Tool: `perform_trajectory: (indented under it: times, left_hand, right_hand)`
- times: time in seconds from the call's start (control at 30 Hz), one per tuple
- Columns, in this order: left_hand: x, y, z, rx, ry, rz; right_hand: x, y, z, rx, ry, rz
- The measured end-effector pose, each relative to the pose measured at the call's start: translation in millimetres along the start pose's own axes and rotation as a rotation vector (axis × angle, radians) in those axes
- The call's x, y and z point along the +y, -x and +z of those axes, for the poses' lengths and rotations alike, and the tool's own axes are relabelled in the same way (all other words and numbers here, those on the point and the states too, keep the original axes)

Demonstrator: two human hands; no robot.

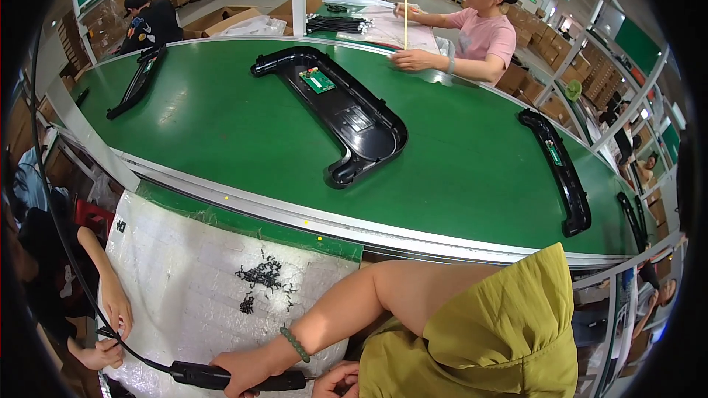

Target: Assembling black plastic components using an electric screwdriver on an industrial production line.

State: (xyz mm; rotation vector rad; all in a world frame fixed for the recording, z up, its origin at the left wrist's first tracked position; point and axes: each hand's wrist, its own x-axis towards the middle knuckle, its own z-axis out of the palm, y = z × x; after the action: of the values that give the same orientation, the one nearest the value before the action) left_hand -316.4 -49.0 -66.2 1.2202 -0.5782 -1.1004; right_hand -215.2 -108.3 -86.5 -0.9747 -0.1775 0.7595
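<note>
Low in the picture my right hand (247, 370) is wrapped round a black electric screwdriver (199, 374), which lies nearly level with its cord end to the left. Its thin tip points right, toward my left hand (337, 382), which is cut off by the lower edge. The left fingers are bent together close to the tip; what they pinch is hidden. A green bead bracelet (295, 344) circles my right wrist. Beyond my forearm, small black screws (262, 274) lie scattered on a white wrapped work surface (177, 273).
A green conveyor belt (243, 155) carries black plastic housings, one large (361, 121) with a green circuit board (317, 81). A metal rail (280, 222) edges it. At the left, a co-worker's hands (110, 324) are beside the screwdriver cord. Another person (483, 33) works across the belt.
</note>
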Motion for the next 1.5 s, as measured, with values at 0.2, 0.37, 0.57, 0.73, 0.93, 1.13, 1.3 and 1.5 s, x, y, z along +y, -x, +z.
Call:
perform_trajectory:
  times: [0.2, 0.37, 0.57, 0.73, 0.93, 1.13, 1.3, 1.5]
  left_hand:
    - [-1, -5, -1, -0.072, -0.144, -0.015]
    - [-10, -8, -4, -0.110, -0.276, -0.002]
    - [-22, -7, -6, -0.111, -0.282, 0.008]
    - [-23, -10, -7, -0.168, -0.425, 0.150]
    - [-27, -8, -5, -0.247, -0.312, 0.068]
    - [-30, -6, -4, -0.259, -0.273, -0.034]
    - [-48, -3, -8, -0.285, -0.206, -0.054]
    - [-98, 6, -17, -0.289, 0.045, -0.250]
  right_hand:
    - [8, -6, -1, 0.036, 0.003, -0.003]
    - [-2, -3, 0, 0.031, -0.079, -0.012]
    - [-11, 3, 8, -0.062, -0.199, -0.222]
    - [-6, 0, 7, -0.071, -0.196, -0.211]
    - [-1, 0, 6, -0.070, -0.228, -0.175]
    - [-1, 0, 7, -0.030, -0.212, -0.168]
    - [-3, 1, 7, -0.026, -0.209, -0.176]
    - [0, 0, 5, -0.006, -0.227, -0.144]
